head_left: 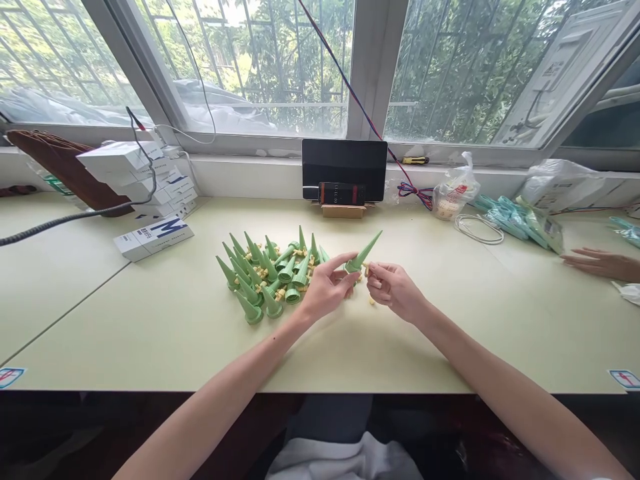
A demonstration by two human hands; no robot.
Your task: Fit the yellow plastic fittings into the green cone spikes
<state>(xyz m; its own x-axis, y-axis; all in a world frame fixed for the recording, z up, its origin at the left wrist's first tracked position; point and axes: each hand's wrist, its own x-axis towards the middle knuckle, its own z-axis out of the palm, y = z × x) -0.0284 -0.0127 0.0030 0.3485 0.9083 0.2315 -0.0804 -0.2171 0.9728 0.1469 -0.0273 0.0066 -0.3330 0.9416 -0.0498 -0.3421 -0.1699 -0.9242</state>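
My left hand (327,285) is closed around a green plastic cone spike (367,249), its tip tilted up to the right. Close beside the spike's wide base, my right hand (395,290) pinches a small yellow plastic piece (367,269), mostly hidden by the fingers. Whether that piece touches the spike I cannot tell. Left of my hands lies a pile of similar green cones (250,293), some upright and some on their sides, with small yellow pieces mixed in. One loose yellow bit (372,301) rests on the table beneath my right hand.
A tablet (345,157) and a phone (343,194) stand at the back of the table (175,340). White boxes (153,239) are stacked at left. A knotted plastic bag (456,187), a coiled cable (479,229) and teal packets (515,219) lie at right, near another person's hand (603,265).
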